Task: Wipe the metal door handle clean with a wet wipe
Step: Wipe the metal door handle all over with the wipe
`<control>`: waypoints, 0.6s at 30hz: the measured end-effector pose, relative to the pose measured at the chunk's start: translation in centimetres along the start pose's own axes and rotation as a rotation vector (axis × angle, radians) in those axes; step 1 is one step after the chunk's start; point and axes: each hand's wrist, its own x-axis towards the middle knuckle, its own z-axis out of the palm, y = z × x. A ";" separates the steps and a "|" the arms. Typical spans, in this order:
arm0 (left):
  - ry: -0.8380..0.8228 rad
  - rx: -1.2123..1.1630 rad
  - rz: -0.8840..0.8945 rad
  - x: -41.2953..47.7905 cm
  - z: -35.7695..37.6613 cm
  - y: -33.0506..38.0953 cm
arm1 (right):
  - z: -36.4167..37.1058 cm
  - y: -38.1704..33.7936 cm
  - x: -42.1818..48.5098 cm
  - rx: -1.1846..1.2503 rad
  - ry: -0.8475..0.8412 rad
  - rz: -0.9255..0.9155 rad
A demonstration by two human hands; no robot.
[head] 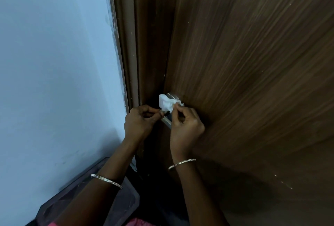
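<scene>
A metal door handle plate (173,96) is fixed near the left edge of the brown wooden door (253,81). A crumpled white wet wipe (167,103) lies against its upper part. My right hand (186,128) pinches the wipe between thumb and fingers and holds it to the metal. My left hand (140,122) has its fingers curled around the handle's lever, which it mostly hides; a strip of metal (167,120) shows between the two hands.
The brown door frame (130,54) runs up on the left, next to a pale blue wall (54,63). A dark piece of furniture (86,189) stands low at the left, beside my left forearm. Both wrists wear bangles.
</scene>
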 end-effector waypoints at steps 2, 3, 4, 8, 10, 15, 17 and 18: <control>0.000 -0.002 0.004 0.0 0.0 -0.1 | 0.1 0.7 -0.6 -0.010 -0.038 0.074; 0.001 -0.004 0.006 0.0 0.0 -0.1 | 0.0 0.7 -0.7 -0.012 -0.048 0.091; 0.003 -0.006 0.008 0.0 0.0 -0.2 | -0.1 0.4 -0.6 -0.010 -0.041 0.086; 0.010 0.013 0.015 -0.1 0.0 0.1 | -0.3 -2.7 1.5 -0.009 0.002 -0.086; 0.011 0.023 0.017 -0.1 -0.1 0.3 | 0.2 -4.0 2.4 -0.123 -0.063 -0.163; 0.028 0.074 0.045 -0.2 -0.2 0.2 | 2.0 -3.9 1.7 -0.392 -0.212 -0.290; 0.029 0.064 0.036 -0.2 -0.1 0.1 | 1.9 -3.4 1.7 -0.417 -0.239 -0.356; 0.027 0.059 0.038 -0.2 -0.1 0.1 | 1.6 -3.1 1.9 -0.416 -0.247 -0.384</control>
